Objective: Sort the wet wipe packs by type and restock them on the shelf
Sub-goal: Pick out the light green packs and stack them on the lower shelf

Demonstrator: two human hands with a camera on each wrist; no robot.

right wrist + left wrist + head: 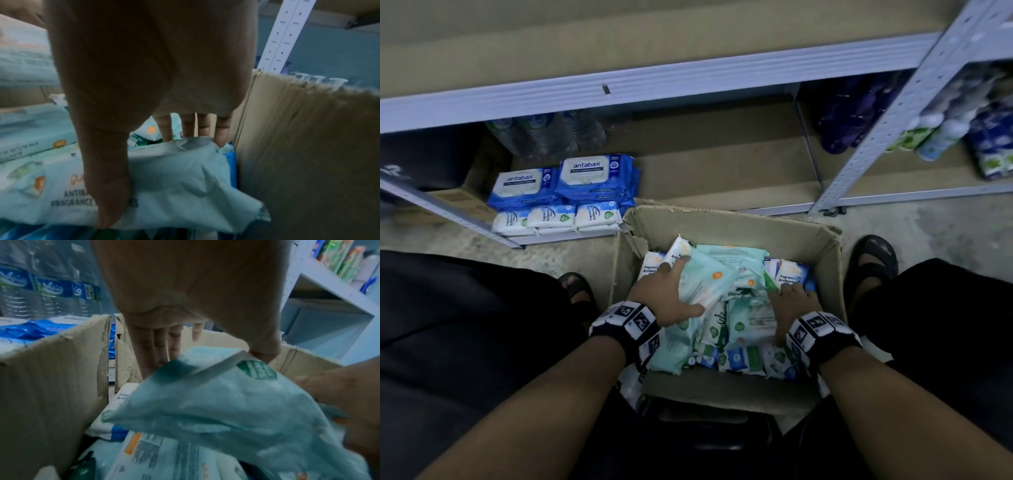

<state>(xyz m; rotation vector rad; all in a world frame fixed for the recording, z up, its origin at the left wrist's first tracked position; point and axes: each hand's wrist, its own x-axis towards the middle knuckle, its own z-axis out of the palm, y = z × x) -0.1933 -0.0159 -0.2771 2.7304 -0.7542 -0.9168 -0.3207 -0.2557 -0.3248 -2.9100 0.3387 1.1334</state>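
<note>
On the far left, the bottom shelf [571,236] already carries two stacks of blue packs [571,181] reading "antabax", with three white packs [554,219] in front showing "Fragrance" and "Antibact…". Moving across to the cardboard box [726,222], the left hand [667,291] grips a pale green pack [705,277], fingers over its far edge, thumb underneath. The green seal on it is too blurred to read. Over on the right, the right hand [792,303] pinches another pale green pack [174,170] against the box wall; its label reads "ANTIB…" and "FRAGRANCE". The risk as I see it: these soft, slick wrappers could slide out of a one-handed grip, and near-identical greens and whites invite mis-sorting.
</note>
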